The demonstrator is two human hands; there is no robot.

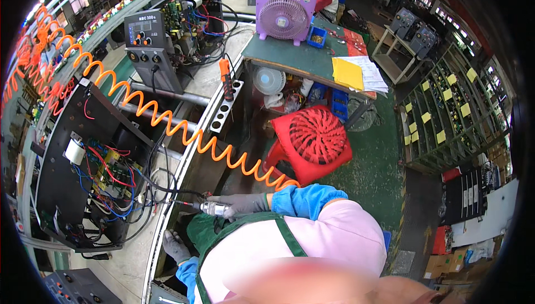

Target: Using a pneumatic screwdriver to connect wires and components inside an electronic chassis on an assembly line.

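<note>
My right hand [242,204], in a grey glove, is closed around a silver power screwdriver [214,209]. Its thin bit points left, over the bench edge toward the opened machine. My left hand [176,246], also gloved in grey, rests at the bench edge with fingers apart and nothing visible in it. To the left stands the opened black machine housing [56,192], with red, blue and black wires [114,176] and a white cylindrical part [74,152] showing inside. Black cables [159,187] run from it toward my right hand. An orange coiled hose [223,152] stretches across and disappears behind my right sleeve.
Another opened welding machine [150,48] stands farther back beside a power strip [220,120] and an orange-handled tool [225,76]. A purple fan [283,14] sits on a green table [301,53]. A red stool [312,142], shelving rack [451,103] and two people are beyond.
</note>
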